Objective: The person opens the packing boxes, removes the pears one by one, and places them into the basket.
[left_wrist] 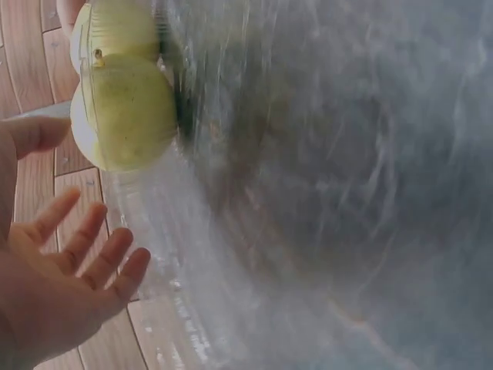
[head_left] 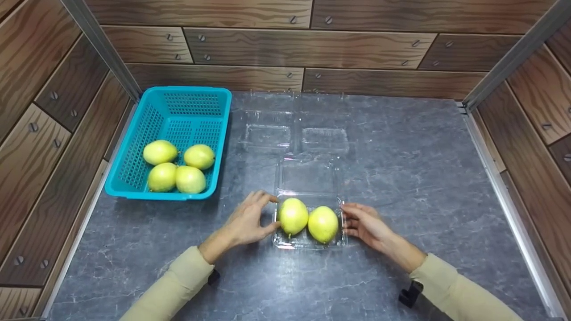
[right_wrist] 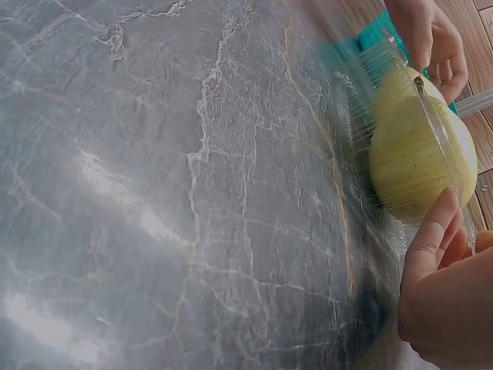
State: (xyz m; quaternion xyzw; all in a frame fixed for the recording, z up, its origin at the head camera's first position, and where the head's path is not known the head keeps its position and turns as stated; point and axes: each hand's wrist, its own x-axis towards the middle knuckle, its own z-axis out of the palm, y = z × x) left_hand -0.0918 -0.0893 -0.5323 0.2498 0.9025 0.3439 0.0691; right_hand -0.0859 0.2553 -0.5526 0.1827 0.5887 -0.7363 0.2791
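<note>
Two yellow-green pears (head_left: 293,216) lie side by side in the near half of a clear plastic clamshell box (head_left: 285,244), whose lid (head_left: 308,175) is folded back away from me. At the box's left side is my left hand (head_left: 250,218), thumb and fingers spread apart and close to the wall. My right hand (head_left: 368,226) is at the opposite side, its loosely bent fingers against the box edge. In the left wrist view the left hand's fingers (left_wrist: 79,250) are spread beside the box. The right wrist view shows a right fingertip (right_wrist: 441,206) touching the clear wall by a pear (right_wrist: 420,158).
A teal plastic basket (head_left: 116,189) holding several pears (head_left: 191,179) stands at the left. Behind the box are two more open clear clamshells (head_left: 267,136), side by side. Wood-patterned walls (head_left: 308,49) enclose the grey marbled table (head_left: 415,156) at the back and sides.
</note>
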